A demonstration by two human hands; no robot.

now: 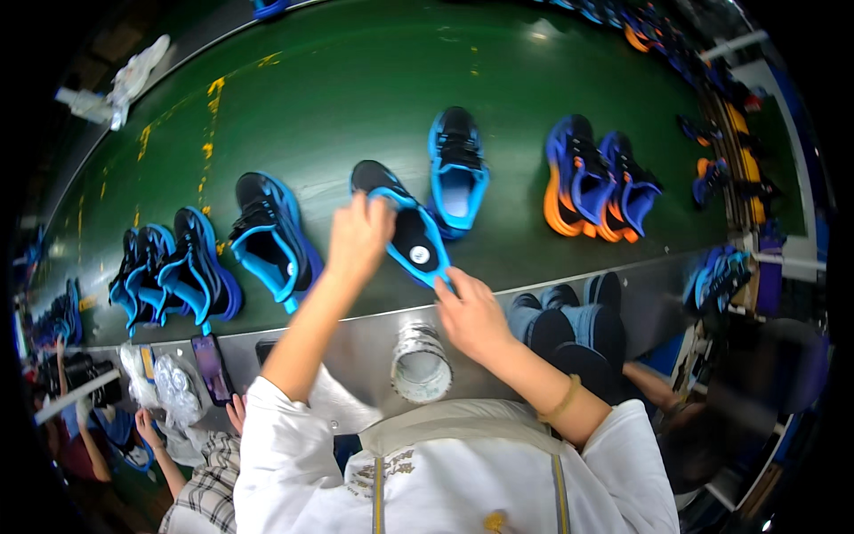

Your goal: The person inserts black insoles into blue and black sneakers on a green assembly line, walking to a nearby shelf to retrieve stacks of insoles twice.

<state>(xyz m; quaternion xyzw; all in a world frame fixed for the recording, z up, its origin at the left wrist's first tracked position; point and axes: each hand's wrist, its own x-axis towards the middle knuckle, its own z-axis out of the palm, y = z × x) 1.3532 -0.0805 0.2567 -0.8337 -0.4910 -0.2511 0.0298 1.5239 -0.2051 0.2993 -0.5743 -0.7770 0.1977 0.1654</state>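
A black and bright-blue sneaker lies tilted on the green belt in front of me, its opening toward me. A white round label shows on its insole. My left hand is closed on the tongue and laces, slightly blurred. At the heel, the fingers of my right hand pinch the blue collar edge. A matching sneaker stands just beyond, toe pointing away. To the left of my left forearm sits another blue and black sneaker.
Several blue sneakers line the belt's left; purple and orange sneakers stand right. Along the metal edge are a whitish cylindrical container, a phone and dark-topped blue-grey pieces. Another person's hand is at lower left.
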